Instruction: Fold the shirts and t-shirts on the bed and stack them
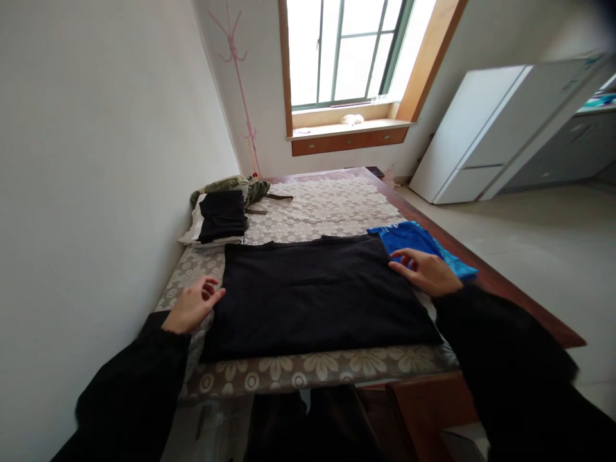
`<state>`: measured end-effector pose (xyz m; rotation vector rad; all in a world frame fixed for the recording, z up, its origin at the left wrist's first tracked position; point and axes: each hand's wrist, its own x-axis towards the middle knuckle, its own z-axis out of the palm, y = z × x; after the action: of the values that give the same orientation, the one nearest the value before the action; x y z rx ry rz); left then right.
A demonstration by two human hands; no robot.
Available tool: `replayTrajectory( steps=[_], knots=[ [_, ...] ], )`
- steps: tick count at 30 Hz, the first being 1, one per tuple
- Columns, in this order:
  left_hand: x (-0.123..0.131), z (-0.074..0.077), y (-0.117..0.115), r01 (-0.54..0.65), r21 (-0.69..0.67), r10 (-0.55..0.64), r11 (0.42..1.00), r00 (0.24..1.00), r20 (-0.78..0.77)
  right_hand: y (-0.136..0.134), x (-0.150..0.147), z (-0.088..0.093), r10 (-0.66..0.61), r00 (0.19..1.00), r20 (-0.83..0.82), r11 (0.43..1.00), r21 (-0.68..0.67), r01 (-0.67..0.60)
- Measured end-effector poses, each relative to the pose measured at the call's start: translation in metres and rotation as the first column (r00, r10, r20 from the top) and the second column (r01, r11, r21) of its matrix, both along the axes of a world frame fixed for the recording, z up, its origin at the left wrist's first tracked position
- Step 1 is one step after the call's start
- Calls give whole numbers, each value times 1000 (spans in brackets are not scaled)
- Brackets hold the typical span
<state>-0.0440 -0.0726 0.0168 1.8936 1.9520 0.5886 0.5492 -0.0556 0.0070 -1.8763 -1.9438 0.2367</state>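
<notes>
A black cloth garment (pixel 317 298), folded into a wide rectangle, lies flat on the patterned tablecloth (pixel 274 367) in front of me. My left hand (pixel 194 304) hovers beside its left edge, fingers loosely curved and thumb apart, with nothing in them. At the upper right corner of the garment is my right hand (pixel 428 269), its fingers also bent and apart; whether the fingertips touch the fabric I cannot tell. Under and beyond that hand, a blue garment (pixel 407 239) lies on the table, partly covered by my hand and the black cloth.
Folded clothes with a black piece on top (pixel 222 217) are stacked at the back left, against a green camouflage bag (pixel 240 186). A pink coat stand (pixel 243 96) rises behind. The wall (pixel 106 160) borders the table's left side; a white refrigerator (pixel 474 135) stands at the right.
</notes>
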Motion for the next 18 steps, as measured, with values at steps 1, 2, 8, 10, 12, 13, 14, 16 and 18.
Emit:
replayTrajectory(
  steps=[1, 2, 8, 10, 12, 13, 14, 16, 18],
  knots=[
    [-3, -1, -25, 6, -46, -5, 999, 1000, 18, -27, 3, -7, -17, 1000, -15, 1000, -17, 16],
    [-5, -3, -50, 11, -96, -7, 995, 999, 46, -53, 7, -15, -59, 998, -30, 998, -31, 58],
    [1, -13, -129, -150, -174, 189, 973, 955, 230, -148, 22, -52, -245, 957, -153, 963, -148, 223],
    [6, -13, -130, -165, -194, 215, 967, 938, 273, -155, 18, -55, -273, 944, -186, 956, -160, 245],
    [8, -13, -127, -132, -279, 221, 951, 922, 318, -156, 12, -53, -282, 938, -202, 953, -168, 251],
    [9, -12, -125, -111, -335, 228, 936, 915, 333, -155, 8, -51, -281, 938, -202, 952, -179, 247],
    [8, -12, -124, -98, -386, 240, 917, 910, 338, -154, 6, -49, -280, 938, -203, 950, -199, 240],
    [6, -13, -123, -94, -456, 264, 885, 908, 326, -153, 4, -44, -277, 931, -239, 938, -275, 209],
    [3, -14, -124, -92, -479, 271, 873, 908, 320, -152, 5, -40, -282, 900, -333, 922, -352, 159]
  ],
)
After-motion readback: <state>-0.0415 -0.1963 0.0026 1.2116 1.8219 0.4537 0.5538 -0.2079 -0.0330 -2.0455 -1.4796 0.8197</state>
